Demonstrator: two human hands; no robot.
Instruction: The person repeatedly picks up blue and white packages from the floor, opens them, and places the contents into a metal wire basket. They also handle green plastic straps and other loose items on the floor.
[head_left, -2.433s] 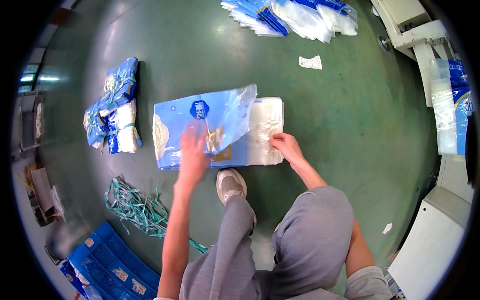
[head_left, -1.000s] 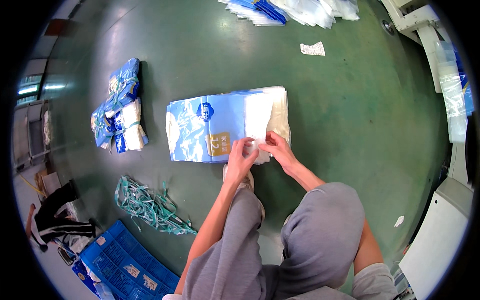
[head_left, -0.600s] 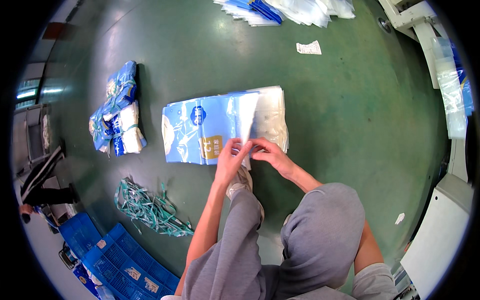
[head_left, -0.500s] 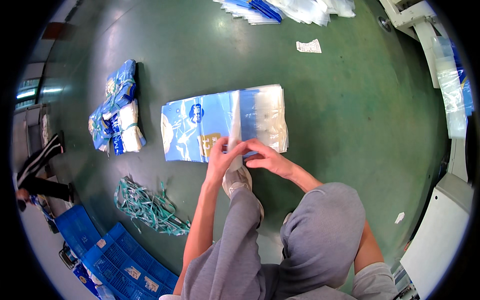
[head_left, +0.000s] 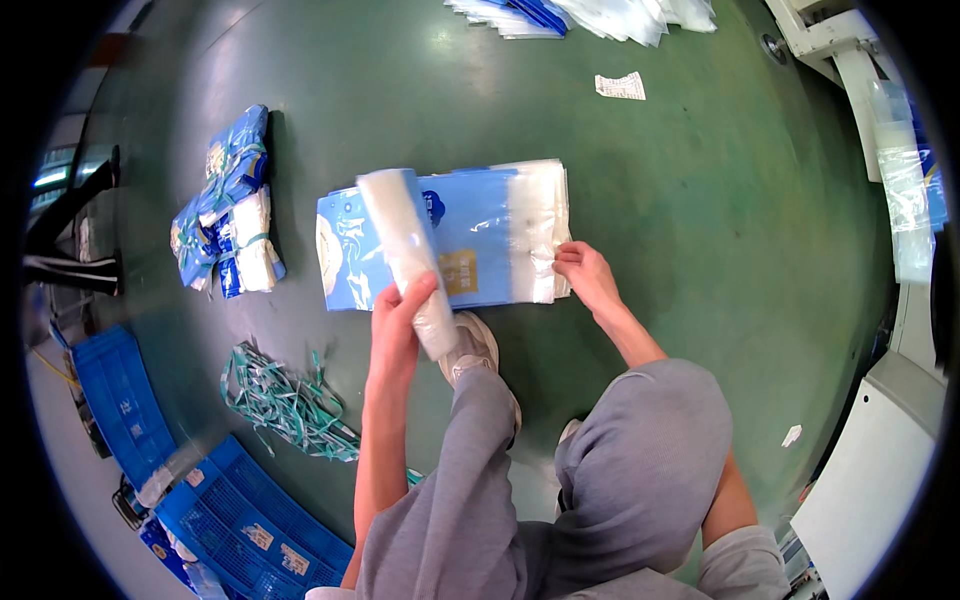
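Observation:
A stack of blue printed plastic bags (head_left: 475,215) with clear, whitish ends on the right lies flat on the floor before my feet. Over its left part my left hand (head_left: 398,318) grips a folded plastic bag (head_left: 400,235), whose pale, shiny strip slants across the stack. The strip's near end hangs above my shoe. At the stack's near right corner my right hand (head_left: 588,278) has thumb and fingers pinched on the edge of the clear ends. How many layers they hold I cannot tell.
Tied bundles of bags (head_left: 228,205) and a heap of green and white straps (head_left: 285,400) lie to the left. Blue plastic crates (head_left: 250,520) stand at lower left. More bags (head_left: 610,15) lie at the far edge, and white machine parts (head_left: 870,470) line the right. Someone's dark-trousered legs (head_left: 75,235) show at far left.
My left hand has moved left with the folded bag, which now slants over the stack. My right hand has gone right, from the fold to the stack's right edge. The dark-trousered legs have shifted.

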